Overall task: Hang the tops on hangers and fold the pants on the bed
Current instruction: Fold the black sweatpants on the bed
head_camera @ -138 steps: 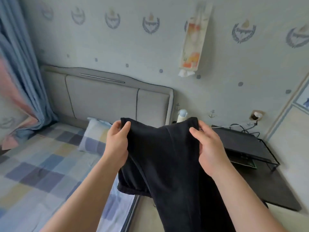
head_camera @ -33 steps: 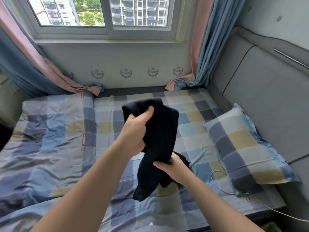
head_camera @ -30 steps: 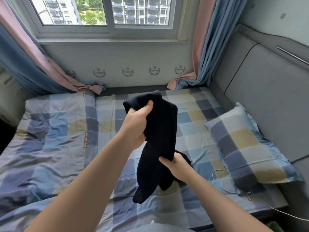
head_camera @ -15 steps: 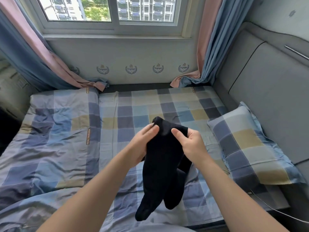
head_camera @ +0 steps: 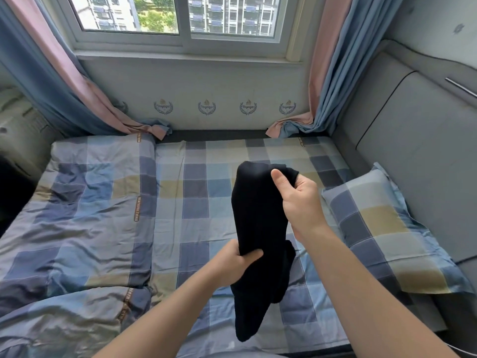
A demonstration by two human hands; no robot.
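My left hand has moved from the top of the pants down to their middle. Half a second ago both hands pinched the top edge together. The right hand now holds the top alone, thumb in front and fingers curled behind the fabric. The left hand grips the bundle lower down, with its fingers wrapped round it.

The pants hang as one long black bundle above the bed. Their lower end dangles toward me, and I cannot tell whether it touches the sheet.

Judgement: with the top handed to the right hand, the left is placed to make a fold at mid-length. Folding is under way but not complete, and nothing lies flat on the bed yet.

The pillow lies to the right of the pants and the crumpled duvet to the left. No tops or hangers are in view.
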